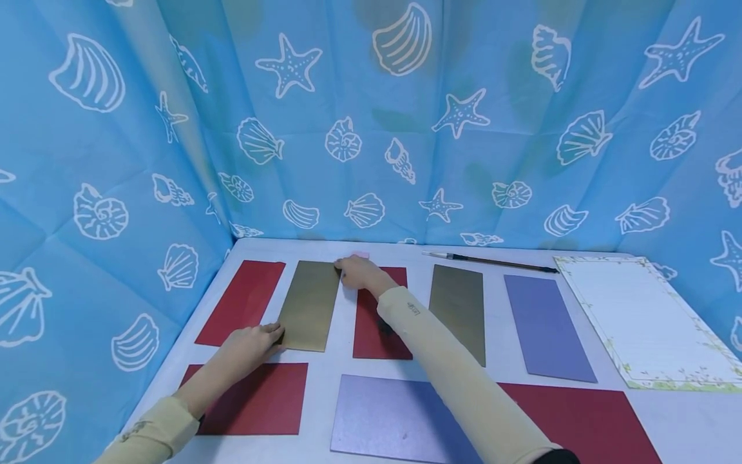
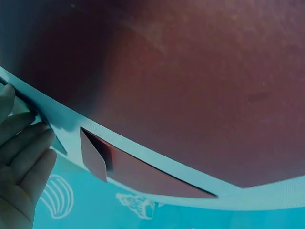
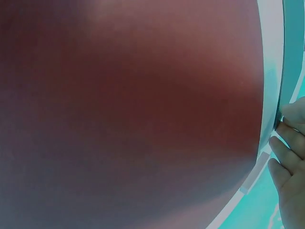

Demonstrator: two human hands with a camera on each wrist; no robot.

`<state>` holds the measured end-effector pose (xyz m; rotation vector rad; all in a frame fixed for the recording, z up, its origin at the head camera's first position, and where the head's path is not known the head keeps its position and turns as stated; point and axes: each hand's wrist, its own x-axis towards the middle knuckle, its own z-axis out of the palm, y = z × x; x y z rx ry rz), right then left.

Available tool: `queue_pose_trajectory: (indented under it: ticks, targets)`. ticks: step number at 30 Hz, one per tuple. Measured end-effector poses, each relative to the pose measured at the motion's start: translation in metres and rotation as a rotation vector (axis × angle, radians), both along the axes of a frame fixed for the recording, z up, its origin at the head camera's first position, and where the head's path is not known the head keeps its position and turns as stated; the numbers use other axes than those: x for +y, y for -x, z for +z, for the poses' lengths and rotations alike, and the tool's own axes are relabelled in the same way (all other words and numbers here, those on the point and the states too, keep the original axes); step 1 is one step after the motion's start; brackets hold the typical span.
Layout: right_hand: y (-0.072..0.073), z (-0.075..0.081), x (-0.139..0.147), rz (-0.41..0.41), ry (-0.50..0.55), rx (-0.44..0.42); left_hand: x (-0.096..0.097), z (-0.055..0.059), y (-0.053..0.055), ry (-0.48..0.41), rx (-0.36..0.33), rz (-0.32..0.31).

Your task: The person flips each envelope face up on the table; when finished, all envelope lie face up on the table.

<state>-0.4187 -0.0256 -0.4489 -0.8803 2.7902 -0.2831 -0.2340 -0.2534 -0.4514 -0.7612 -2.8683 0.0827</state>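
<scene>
Gold card [image 1: 307,306] lies partly hidden by the left hand [image 1: 250,347].

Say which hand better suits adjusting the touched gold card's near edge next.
Likely the left hand, at the near left corner of that gold card; the right hand is at the far right.

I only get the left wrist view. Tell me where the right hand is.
Observer: The right hand touches the left gold card at its back right corner.
Operator: Name any tool lying out.
Observer: A brush lies near the back edge of the table.
Operator: Report what's at the far right.
Observer: A white sheet with a leafy printed border lies there.
</scene>
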Motion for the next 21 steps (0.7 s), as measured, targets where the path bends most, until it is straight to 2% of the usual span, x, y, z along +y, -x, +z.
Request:
queue_pose_trajectory:
  ticks: [3, 7, 12, 21]
  targets:
    - [0.000, 0.002, 0.002, -0.001, 0.052, 0.002, -0.002, -0.001, -0.001, 0.017, 0.027, -0.027]
    - [0.000, 0.005, 0.004, -0.002, 0.119, -0.010, -0.005, -0.002, -0.003, 0.018, 0.004, -0.029]
    - [0.002, 0.006, 0.006, 0.025, 0.173, -0.006, -0.007, -0.002, -0.006, -0.021, -0.040, -0.008]
    - [0.005, 0.006, 0.008, 0.000, 0.289, 0.019, -0.010, 0.001, -0.012, -0.106, -0.045, -0.003]
